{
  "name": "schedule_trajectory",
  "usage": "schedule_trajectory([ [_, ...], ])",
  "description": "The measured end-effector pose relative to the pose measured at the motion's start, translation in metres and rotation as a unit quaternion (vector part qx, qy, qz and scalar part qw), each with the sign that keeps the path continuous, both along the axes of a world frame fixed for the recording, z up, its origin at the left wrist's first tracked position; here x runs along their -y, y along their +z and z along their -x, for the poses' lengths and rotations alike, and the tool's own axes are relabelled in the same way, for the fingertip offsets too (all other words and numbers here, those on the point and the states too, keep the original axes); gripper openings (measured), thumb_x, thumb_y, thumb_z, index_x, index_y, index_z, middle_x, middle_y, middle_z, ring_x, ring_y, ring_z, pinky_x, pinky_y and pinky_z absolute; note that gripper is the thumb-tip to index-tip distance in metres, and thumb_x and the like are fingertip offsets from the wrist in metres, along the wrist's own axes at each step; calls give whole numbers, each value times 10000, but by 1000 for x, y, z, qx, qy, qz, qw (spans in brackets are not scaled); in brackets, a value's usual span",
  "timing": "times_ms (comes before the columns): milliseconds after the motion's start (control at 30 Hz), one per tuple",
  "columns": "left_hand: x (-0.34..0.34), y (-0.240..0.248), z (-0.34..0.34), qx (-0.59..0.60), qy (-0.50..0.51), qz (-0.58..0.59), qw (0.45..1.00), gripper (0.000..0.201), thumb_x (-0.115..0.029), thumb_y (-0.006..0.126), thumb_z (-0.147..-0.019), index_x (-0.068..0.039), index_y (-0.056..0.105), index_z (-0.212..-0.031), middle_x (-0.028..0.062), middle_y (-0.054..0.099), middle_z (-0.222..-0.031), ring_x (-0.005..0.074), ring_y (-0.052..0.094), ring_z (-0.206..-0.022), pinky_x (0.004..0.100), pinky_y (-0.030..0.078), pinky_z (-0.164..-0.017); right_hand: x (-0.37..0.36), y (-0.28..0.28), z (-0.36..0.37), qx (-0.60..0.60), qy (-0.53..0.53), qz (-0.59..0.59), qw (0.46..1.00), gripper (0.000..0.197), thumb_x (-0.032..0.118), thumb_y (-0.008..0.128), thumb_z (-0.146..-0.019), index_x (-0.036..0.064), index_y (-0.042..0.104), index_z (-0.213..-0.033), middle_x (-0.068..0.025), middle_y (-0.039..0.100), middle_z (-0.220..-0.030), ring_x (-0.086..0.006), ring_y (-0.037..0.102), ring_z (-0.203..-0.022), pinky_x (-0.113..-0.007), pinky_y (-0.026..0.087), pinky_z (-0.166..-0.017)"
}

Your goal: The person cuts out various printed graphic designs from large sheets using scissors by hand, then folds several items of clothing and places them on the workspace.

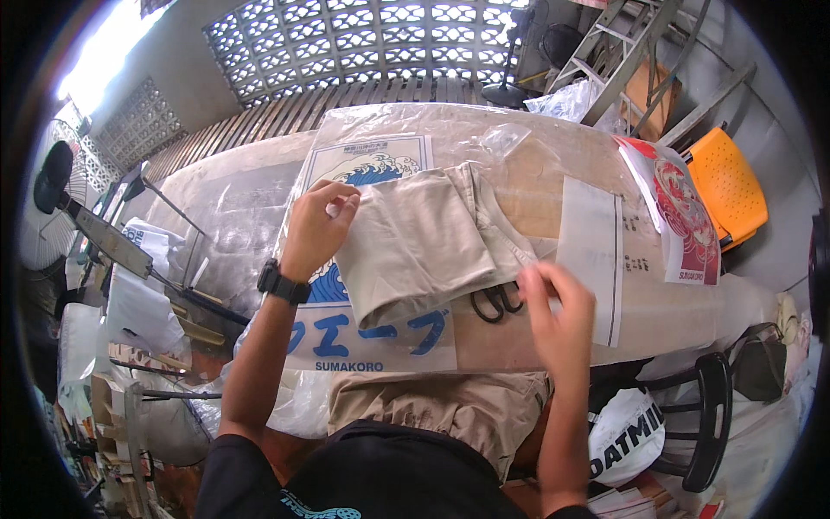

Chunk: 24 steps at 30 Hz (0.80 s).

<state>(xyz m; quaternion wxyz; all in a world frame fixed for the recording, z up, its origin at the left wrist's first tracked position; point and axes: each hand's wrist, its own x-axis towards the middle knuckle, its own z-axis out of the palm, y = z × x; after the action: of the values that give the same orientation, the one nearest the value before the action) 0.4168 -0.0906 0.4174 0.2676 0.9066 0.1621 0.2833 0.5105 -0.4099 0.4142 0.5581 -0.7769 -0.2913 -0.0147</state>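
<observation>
A pair of beige shorts [415,246] lies folded over on the table in front of me, its waistband slanting down along the right side. My left hand [320,223], with a black watch on its wrist, is at the upper left edge of the cloth. Its fingers are curled together, and what is between them, if anything, is hidden. At the lower right end of the waistband, my right hand [560,307] pinches the shorts' edge between thumb and fingers; it is slightly blurred. Black loop handles, apparently of scissors [488,310], stick out from under the shorts' lower edge.
Clear plastic covers the table [519,333]. A blue wave poster [380,346] lies partly under the shorts; a white sheet [588,259] and a red-and-white print [683,216] lie rightward. An orange chair [726,186] stands beyond, a black stool [713,419] lower right, a fan [56,199] left.
</observation>
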Motion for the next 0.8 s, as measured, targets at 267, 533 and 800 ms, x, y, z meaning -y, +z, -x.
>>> schedule_trajectory([
  [267, -9, -16, -3, -22, -14, -23, 999, 447, -298, 706, -918, 8, 647, -1238, 256, 619, -1287, 412, 592, -1205, 439, 461, -1034, -124, -8, -77, 56, 4, 358, 932, 416, 400, 717, -885, -14, 696, -926, -227, 714, -878, -360, 720, -876, -427, 540, -787],
  [533, 16, -40, 0, -155, -142, -202, 957, 703, -531, 551, -975, -100, 435, -1518, 232, 319, -1606, 483, 202, -1500, 579, 174, -1218, -95, -19, -135, -18, -28, 410, 911, 581, 477, 669, -877, -16, 675, -1184, -247, 691, -1164, -411, 653, -1132, -456, 517, -988],
  [800, 65, -30, -6, -175, -195, -238, 935, 777, -607, 458, -978, -93, 377, -1554, 247, 295, -1616, 444, 235, -1508, 601, 106, -1219, -97, -6, -119, -73, 16, 391, 917, 998, 734, 772, -673, -49, 618, -1272, -312, 591, -1332, -395, 587, -1257, -450, 483, -1035],
])
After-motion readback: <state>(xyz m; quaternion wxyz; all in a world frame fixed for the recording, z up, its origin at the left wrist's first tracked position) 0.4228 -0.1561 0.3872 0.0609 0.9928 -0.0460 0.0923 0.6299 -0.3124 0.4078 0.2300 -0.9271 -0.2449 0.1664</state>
